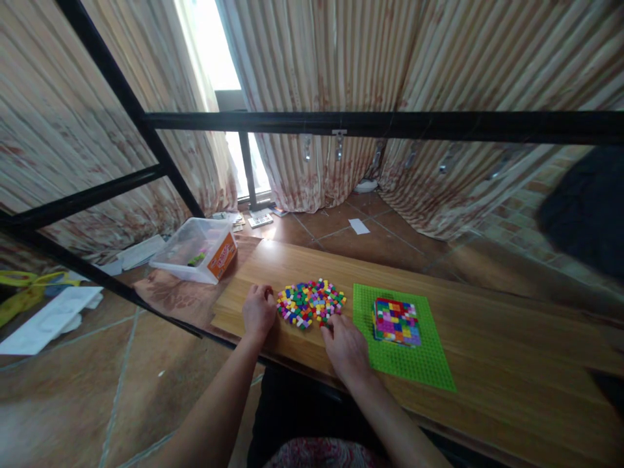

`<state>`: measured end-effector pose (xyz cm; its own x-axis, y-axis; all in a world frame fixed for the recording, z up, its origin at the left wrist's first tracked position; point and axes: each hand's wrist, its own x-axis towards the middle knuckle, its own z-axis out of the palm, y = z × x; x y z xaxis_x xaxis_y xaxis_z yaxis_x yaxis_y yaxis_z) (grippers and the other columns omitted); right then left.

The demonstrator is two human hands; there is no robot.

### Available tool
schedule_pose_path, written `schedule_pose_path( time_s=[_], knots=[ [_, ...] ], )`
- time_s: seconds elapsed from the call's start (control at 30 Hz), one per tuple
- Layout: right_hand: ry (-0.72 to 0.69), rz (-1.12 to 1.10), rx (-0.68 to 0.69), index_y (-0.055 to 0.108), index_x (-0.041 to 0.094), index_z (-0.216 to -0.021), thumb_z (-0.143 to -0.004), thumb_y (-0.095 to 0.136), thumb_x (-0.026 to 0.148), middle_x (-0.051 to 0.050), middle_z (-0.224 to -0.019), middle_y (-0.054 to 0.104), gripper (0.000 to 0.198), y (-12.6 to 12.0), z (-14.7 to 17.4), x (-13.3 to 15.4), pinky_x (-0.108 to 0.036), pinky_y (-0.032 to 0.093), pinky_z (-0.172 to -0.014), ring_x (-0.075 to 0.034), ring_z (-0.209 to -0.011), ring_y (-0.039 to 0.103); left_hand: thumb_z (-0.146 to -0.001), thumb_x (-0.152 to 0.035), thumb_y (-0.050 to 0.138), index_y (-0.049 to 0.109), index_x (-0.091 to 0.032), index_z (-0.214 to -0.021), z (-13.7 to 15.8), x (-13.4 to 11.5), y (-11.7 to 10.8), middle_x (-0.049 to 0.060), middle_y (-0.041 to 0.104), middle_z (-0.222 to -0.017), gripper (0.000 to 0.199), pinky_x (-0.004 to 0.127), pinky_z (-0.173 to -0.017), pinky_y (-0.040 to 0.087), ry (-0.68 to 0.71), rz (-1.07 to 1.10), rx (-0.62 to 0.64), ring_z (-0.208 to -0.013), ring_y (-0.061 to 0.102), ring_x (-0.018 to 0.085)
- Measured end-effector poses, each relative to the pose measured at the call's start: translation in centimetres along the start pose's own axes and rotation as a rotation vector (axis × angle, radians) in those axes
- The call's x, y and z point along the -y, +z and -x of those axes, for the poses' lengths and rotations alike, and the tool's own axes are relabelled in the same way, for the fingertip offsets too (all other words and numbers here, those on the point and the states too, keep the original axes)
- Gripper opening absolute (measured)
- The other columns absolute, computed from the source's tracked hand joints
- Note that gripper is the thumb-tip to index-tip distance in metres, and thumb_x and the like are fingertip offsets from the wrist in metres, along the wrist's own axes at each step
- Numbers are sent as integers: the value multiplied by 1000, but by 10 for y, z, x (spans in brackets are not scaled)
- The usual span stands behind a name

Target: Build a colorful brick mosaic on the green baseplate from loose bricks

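A loose heap of small toy building bricks (308, 302) in many colours lies on the wooden board (487, 331). My left hand (259, 310) rests at the heap's left edge with its fingers curled in; whatever they may hold is hidden. At the near right edge of the heap, my right hand (346, 346) has its thumb and fingertips drawn together, and anything between them is too small to name. To its right lies a green studded baseplate (414, 367). On this baseplate stands a square block of stacked multicoloured bricks (396, 322).
A clear plastic tub (181, 273) with an orange label and some contents stands beyond the board's left end. A black metal bar (365, 123) runs across ahead, with clips hanging from it. Curtains (316, 65) hang behind. White sheets (359, 226) and papers lie on the tiled floor.
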<state>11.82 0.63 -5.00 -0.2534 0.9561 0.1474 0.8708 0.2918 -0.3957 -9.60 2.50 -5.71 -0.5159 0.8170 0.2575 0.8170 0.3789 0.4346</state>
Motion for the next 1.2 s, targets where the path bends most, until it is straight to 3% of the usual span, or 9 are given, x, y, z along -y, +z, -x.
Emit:
schedule_pose_path(
  time_s=[0.27, 0.53, 0.73, 0.83, 1.0, 1.2],
  knots=[
    [-48, -250, 46, 60, 20, -80, -87, 46, 13, -4, -81, 64, 17, -11, 10, -12, -29, 44, -73, -18, -78, 61, -87, -24, 46, 67, -21, -92, -1, 0, -1, 5, 64, -96, 22, 27, -68, 42, 0, -4, 2, -83, 60, 18],
    [35, -530, -82, 68, 23, -97, -90, 48, 28, -5, -95, 70, 22, -52, 44, -45, -32, 50, -79, -19, -88, 66, -87, -25, 46, 67, -21, -94, -2, -4, -6, 6, 64, -99, 23, 27, -67, 44, -17, -24, 22, -85, 61, 19],
    [221, -491, -276, 70, 23, -96, -87, 53, 43, -7, -97, 72, 27, -79, 48, -95, -36, 51, -78, -23, -87, 67, -87, -26, 46, 68, -21, -95, -3, -5, -7, 7, 65, -100, 24, 28, -66, 44, -14, -36, 19, -86, 62, 20],
    [231, -468, -322, 70, 22, -93, -87, 53, 44, -7, -96, 71, 29, -83, 41, -110, -36, 51, -76, -22, -86, 66, -86, -26, 46, 68, -21, -95, -3, -5, -7, 7, 65, -100, 24, 28, -66, 44, -14, -48, 19, -86, 62, 20],
    [98, -396, -403, 73, 24, -89, -86, 55, 42, -7, -102, 66, 25, -74, 27, -109, -40, 46, -88, -22, -98, 59, -87, -28, 45, 68, -21, -95, -4, -4, -5, 7, 65, -99, 25, 29, -67, 45, -2, -56, 15, -85, 62, 20],
    [73, -259, -471, 76, 29, -88, -86, 57, 41, -7, -117, 58, 23, -59, 13, -102, -46, 40, -94, -25, -111, 49, -87, -26, 45, 68, -20, -95, -3, -4, -5, 7, 65, -99, 25, 29, -67, 45, 0, -48, 10, -85, 62, 21]
  ],
)
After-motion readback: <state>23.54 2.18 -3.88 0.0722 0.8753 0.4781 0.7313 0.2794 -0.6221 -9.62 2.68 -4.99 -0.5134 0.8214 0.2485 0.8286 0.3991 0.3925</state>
